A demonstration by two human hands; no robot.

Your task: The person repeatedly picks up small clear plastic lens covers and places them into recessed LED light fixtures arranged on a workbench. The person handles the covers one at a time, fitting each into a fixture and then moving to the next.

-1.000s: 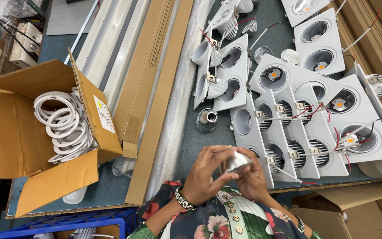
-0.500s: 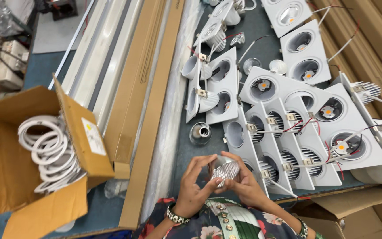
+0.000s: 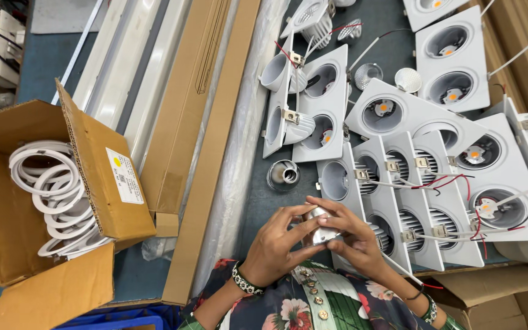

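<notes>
Both of my hands close around a small silver metal reflector cup [image 3: 319,225], held low in the middle of the view just above my floral sleeves. My left hand [image 3: 279,241] cups it from the left with fingers curled over its rim. My right hand [image 3: 349,235] grips it from the right, with fingers across the top. Just above the hands, a second silver reflector cup [image 3: 283,175] lies alone on the dark table. White square twin downlight housings [image 3: 398,201] with red and black wires lie directly to the right of my hands.
An open cardboard box [image 3: 102,177] at left holds several white rings [image 3: 53,195]. Long flat cardboard cartons [image 3: 197,122] and white strips [image 3: 123,73] run up the middle. More white downlight housings [image 3: 453,61] cover the dark table [image 3: 392,36] to the upper right. Brown cartons [image 3: 496,299] sit bottom right.
The view has shifted so the hands and table sit a little higher and more central. My hands have stayed together on the silver cup, turning it slightly.
</notes>
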